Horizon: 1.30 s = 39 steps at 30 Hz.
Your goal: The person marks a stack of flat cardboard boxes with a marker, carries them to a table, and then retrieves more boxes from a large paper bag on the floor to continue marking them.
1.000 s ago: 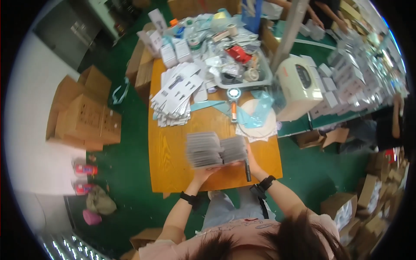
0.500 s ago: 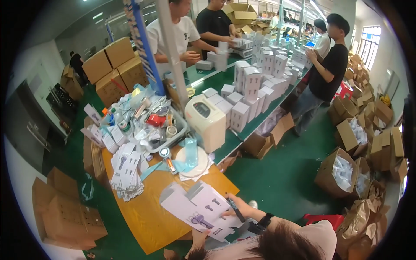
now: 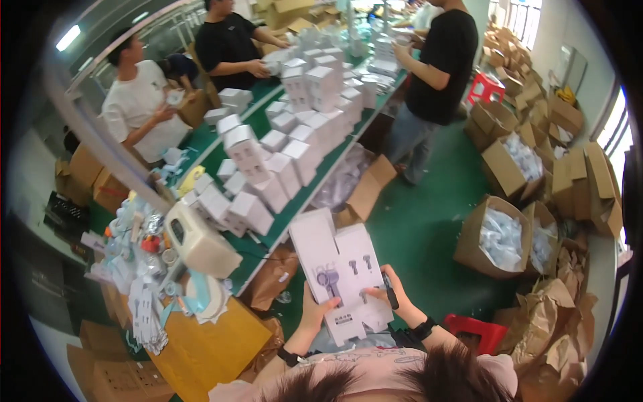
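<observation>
An unfolded white carton (image 3: 341,268), flat with flaps and printed with purple handheld devices, is held up in front of me by both hands. My left hand (image 3: 316,309) grips its lower left edge, thumb on the printed face. On the opposite edge my right hand (image 3: 400,295) pinches the carton, thumb also on the print. A slim black pen-shaped thing (image 3: 390,292) is tucked in the right hand as well; its exact kind is unclear. Behind the carton, the fingers of both hands are largely hidden.
A yellow wooden table (image 3: 207,345) carries a stack of flat cartons (image 3: 144,311) and clutter. Beyond a cream appliance (image 3: 201,241), white boxes (image 3: 268,177) crowd a green bench where several people work. Right of me are a red stool (image 3: 477,329) and open cardboard boxes (image 3: 479,248).
My view has swung to the right. The carton has moved from above the yellow table to in front of my body and turned more upright, with both hands still on it.
</observation>
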Tool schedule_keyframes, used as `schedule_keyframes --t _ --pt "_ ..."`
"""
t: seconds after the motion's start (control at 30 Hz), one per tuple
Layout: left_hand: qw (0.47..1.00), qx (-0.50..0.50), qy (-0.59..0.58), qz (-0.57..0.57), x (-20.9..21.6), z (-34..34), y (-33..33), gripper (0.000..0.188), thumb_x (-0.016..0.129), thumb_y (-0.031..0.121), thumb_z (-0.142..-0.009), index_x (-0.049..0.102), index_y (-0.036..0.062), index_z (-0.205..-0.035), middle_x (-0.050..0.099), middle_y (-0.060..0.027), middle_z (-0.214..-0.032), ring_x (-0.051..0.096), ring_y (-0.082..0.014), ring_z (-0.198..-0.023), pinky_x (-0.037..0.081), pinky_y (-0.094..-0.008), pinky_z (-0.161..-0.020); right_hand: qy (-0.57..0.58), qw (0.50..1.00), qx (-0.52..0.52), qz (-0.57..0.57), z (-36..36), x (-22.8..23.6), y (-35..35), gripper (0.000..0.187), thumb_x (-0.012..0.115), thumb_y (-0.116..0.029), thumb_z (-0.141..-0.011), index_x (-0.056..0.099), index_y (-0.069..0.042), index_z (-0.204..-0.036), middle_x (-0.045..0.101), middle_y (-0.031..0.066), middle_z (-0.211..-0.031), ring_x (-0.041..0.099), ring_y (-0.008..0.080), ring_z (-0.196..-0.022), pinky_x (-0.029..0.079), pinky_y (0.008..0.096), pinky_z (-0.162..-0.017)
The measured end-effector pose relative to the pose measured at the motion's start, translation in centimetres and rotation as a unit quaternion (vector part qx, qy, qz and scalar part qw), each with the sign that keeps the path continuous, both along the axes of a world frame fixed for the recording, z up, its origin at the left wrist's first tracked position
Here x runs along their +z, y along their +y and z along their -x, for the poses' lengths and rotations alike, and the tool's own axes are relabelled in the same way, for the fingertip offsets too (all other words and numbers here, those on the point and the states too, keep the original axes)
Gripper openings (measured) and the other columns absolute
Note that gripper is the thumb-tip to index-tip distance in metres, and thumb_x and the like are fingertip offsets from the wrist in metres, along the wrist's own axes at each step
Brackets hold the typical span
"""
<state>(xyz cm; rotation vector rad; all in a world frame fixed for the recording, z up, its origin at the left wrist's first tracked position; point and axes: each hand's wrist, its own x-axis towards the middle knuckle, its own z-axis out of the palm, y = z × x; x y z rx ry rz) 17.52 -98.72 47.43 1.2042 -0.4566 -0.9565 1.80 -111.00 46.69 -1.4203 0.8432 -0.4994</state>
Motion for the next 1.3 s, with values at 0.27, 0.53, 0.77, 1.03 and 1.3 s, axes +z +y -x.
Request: schedule_keyframes --t 0.27,0.53,0.77,1.03,1.3 --pt "0.996 -0.087 0.014 -0.006 0.6 0.3 -15.8 0.062 0.072 0.005 -0.056 0.038 0.0004 -0.108 0.051 -0.0103 -0.100 0.052 -0.0193 -0.090 0.043 -0.0309 -0.080 -0.073 0.989 -0.122 -0.031 3.0 -0.7 -10.8 0.049 0.068 -0.026 -0.071 0.042 -0.002 -0.106 0.053 0.0099 -0.090 0.052 0.0161 -0.083 0.042 0.0262 -0.071" --pt "0.997 -0.072 0.030 0.025 -0.5 -2.6 -35.4 0.059 0.071 0.003 -0.056 0.041 -0.0003 -0.107 0.051 -0.0106 -0.100 0.053 -0.0200 -0.088 0.045 -0.0302 -0.077 -0.216 0.956 -0.196 0.041 2.4 -2.8 -29.8 0.052 0.056 -0.034 -0.080 0.034 -0.004 -0.117 0.050 0.0143 -0.105 0.050 0.0206 -0.096 0.042 0.0305 -0.078" --pt "0.990 0.066 0.042 0.116 5.3 -8.8 -56.7 0.063 0.070 -0.001 -0.057 0.038 0.0004 -0.112 0.052 -0.0113 -0.098 0.054 -0.0214 -0.086 0.046 -0.0325 -0.074 -0.255 0.801 -0.491 -0.230 15.6 -13.6 -46.7 0.031 0.039 -0.028 -0.089 0.038 -0.006 -0.111 0.054 0.0166 -0.104 0.056 0.0236 -0.083 0.045 0.0288 -0.066" --pt "0.908 0.298 -0.147 0.255 14.4 -16.0 -80.8 0.065 0.074 0.004 -0.058 0.036 -0.0027 -0.110 0.047 -0.0161 -0.103 0.053 -0.0243 -0.090 0.045 -0.0315 -0.077 -0.079 0.685 -0.687 -0.229 22.4 -21.3 -54.8 0.024 0.046 -0.022 -0.083 0.040 -0.007 -0.101 0.057 0.0115 -0.086 0.055 0.0206 -0.065 0.043 0.0292 -0.050" --pt "0.925 0.337 -0.166 -0.062 6.9 -21.9 -106.7 0.073 0.076 0.013 -0.048 0.038 -0.0015 -0.108 0.054 -0.0210 -0.103 0.054 -0.0350 -0.093 0.043 -0.0365 -0.079 -0.161 0.679 -0.639 -0.324 25.7 -23.0 -63.7 0.013 0.047 -0.018 -0.082 0.038 -0.010 -0.079 0.049 0.0055 -0.068 0.045 0.0148 -0.049 0.031 0.0243 -0.038"
